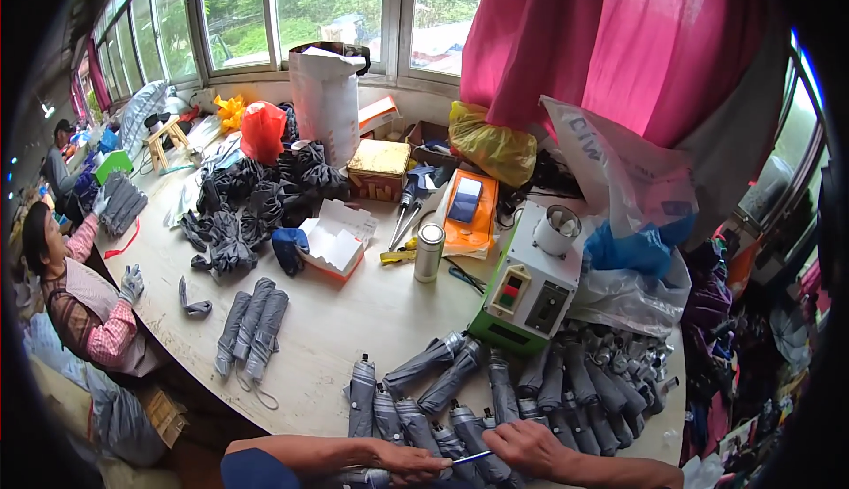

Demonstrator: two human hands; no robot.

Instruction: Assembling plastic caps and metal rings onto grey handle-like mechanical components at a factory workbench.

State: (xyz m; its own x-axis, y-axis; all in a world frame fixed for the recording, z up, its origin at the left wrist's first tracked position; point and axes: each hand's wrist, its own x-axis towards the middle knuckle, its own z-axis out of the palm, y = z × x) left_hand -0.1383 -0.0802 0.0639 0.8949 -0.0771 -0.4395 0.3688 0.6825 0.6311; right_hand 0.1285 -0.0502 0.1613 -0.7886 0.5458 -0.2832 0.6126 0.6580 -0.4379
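Between my two hands runs a thin, shiny bluish-white rod (471,458), just above the near table edge. My left hand (411,461) is closed at the rod's left end, and my right hand (526,449) curls round its right end; what either end is joined to is hidden. Below my left hand, part of a grey folded umbrella (364,478) shows. Many grey folded compact umbrellas (361,396) lie side by side just beyond my hands. More umbrellas (610,387) with silvery ends pile up to the right.
A white-and-green machine (531,277) with a metal cup on top stands behind the umbrellas. Three bundled umbrellas (252,325) lie left. Farther off are a steel flask (429,253), an open carton (336,246) and dark fabric bundles (256,193). A gloved co-worker (97,303) is at left.
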